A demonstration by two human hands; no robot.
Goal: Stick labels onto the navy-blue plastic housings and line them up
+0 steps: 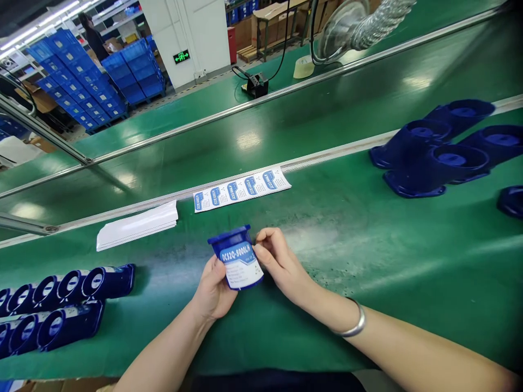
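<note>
My left hand [214, 288] is wrapped round a dark blue plastic flanged housing [231, 237], holding it above the green bench with its flange up. A white-and-blue label [241, 267] printed "DCS2Q-5000L/H" covers the side facing me. Close against the housing's right side, my right hand [280, 261] has its thumb and fingers curled together; whether anything lies between them is hidden. Beyond my hands lies a sheet of similar labels [243, 189]. To its left rests a small stack of white paper strips [139, 222].
Labelled blue housings [61, 326] lie in two rows at the lower left. Several more housings [441, 163] stand at the right. A metal rail [339, 151] runs behind the work surface. Farther back are a black stand [256, 86] and a silver duct [382, 24].
</note>
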